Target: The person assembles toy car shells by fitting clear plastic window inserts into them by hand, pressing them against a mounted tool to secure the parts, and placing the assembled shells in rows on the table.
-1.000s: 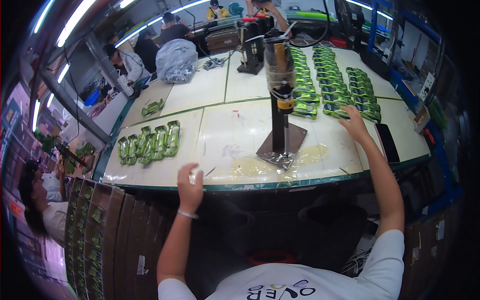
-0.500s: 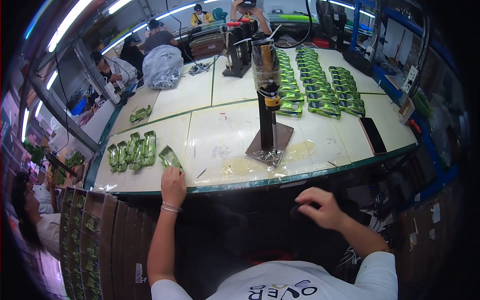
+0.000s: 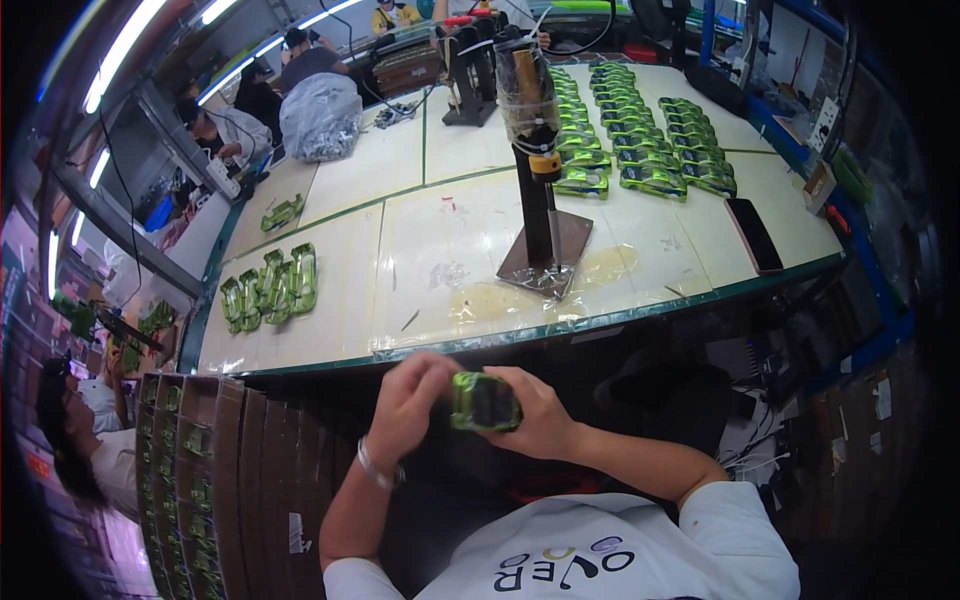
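In front of my body, just off the table's near edge, my right hand [image 3: 540,411] grips a glossy lime-green toy car body [image 3: 486,402] with a dark middle part. Close by its left end is my left hand [image 3: 408,402], its fingers curled in and slightly blurred. Whatever those fingers may hold is hidden. On the left of the table lies a group of green car bodies [image 3: 270,288], standing side by side. Another green car body [image 3: 282,213] rests alone farther back.
A powered screwdriver [image 3: 545,165] hangs on a stand with a brown base plate [image 3: 545,253] mid-table. Rows of finished-looking green cars [image 3: 640,140] fill the back right, beside a phone [image 3: 752,235]. A plastic bag [image 3: 320,117] sits back left; stacked cartons [image 3: 215,480] stand at lower left.
My left hand has come off the table from the separate green car body there, which no longer lies on it. Both hands have come together, with a car body now in my right hand.
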The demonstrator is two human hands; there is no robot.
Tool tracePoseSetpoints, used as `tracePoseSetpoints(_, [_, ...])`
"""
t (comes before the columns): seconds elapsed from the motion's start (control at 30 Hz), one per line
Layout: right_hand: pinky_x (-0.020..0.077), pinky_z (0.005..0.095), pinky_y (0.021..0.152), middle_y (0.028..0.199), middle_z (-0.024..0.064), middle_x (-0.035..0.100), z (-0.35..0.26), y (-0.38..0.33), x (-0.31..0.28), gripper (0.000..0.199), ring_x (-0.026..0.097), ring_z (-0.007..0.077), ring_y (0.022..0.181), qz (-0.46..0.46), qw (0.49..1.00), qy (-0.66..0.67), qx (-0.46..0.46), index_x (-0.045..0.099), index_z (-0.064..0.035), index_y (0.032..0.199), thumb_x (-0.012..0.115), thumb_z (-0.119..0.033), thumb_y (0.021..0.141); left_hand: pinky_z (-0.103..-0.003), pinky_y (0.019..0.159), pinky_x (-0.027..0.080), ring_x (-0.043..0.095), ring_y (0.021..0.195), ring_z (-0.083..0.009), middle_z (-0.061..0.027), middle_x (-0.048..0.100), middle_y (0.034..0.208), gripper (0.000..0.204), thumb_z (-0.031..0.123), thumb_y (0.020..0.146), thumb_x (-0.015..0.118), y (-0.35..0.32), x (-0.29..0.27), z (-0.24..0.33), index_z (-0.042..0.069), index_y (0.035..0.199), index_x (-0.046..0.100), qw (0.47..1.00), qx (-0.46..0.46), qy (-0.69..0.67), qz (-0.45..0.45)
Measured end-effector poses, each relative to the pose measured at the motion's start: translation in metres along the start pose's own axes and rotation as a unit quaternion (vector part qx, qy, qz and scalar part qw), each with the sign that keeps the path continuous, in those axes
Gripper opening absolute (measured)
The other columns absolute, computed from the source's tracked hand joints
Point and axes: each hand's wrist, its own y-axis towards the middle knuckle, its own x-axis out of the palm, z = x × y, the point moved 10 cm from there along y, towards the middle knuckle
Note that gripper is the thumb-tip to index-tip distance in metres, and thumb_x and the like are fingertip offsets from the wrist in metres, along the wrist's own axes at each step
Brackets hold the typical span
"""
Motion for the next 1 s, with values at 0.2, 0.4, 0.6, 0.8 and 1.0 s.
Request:
tracePoseSetpoints(0.2, [0.0462,0.0287,0.073,0.094,0.0134,0.056,0.034,-0.059,0.000,0.065,0.058,0.0179,0.083,-0.029,0.980,0.100,0.170,0.038,-0.0014,0.113,0.074,-0.015,0.061,-0.033,0.075,0.042,0.052,0.084,-0.0305,-0.0178,0.056,0.086,0.021,0.002,0.073,0.047,0.083,-0.067,-0.039,-0.005,0.092,0.053,0.863,0.170,0.448,0.162])
tracePoseSetpoints(0.4, [0.0430,0.0248,0.070,0.094,0.0059,0.050,0.062,-0.100,-0.024,0.061,0.050,0.0113,0.077,0.090,0.925,0.200,0.309,0.039,-0.0031,0.109,0.069,-0.005,0.056,-0.033,0.068,0.043,0.053,0.073,-0.0248,-0.0121,0.053,0.067,0.007,0.004,0.065,0.048,0.117,-0.034,-0.056,0.004,0.062,0.055,0.740,0.188,0.634,0.123])
tracePoseSetpoints(0.6, [0.0427,0.0247,0.069,0.092,0.0056,0.049,0.059,-0.091,-0.015,0.051,0.050,0.0112,0.076,0.053,0.930,0.216,0.292,0.042,-0.0027,0.105,0.062,-0.003,0.058,-0.034,0.067,0.044,0.052,0.073,-0.0256,-0.0121,0.052,0.071,0.005,0.002,0.063,0.048,0.117,-0.046,-0.057,0.004,0.067,0.052,0.763,0.160,0.609,0.145])
tracePoseSetpoints(0.8, [0.0421,0.0249,0.071,0.093,0.0066,0.049,0.064,-0.095,-0.013,0.059,0.050,0.0121,0.077,0.054,0.921,0.233,0.307,0.039,-0.0013,0.110,0.065,0.001,0.058,-0.036,0.067,0.043,0.051,0.076,-0.0292,-0.0142,0.049,0.073,0.007,-0.001,0.064,0.046,0.105,-0.066,-0.062,0.002,0.067,0.051,0.802,0.146,0.548,0.191])
tracePoseSetpoints(1.0, [0.0421,0.0241,0.069,0.092,0.0067,0.049,0.052,-0.093,-0.014,0.046,0.051,0.0115,0.075,0.044,0.935,0.211,0.281,0.042,-0.0013,0.104,0.063,-0.009,0.064,-0.037,0.068,0.043,0.053,0.076,-0.0309,-0.0156,0.053,0.076,0.007,0.004,0.070,0.048,0.109,-0.073,-0.060,0.002,0.069,0.055,0.849,0.112,0.476,0.199])
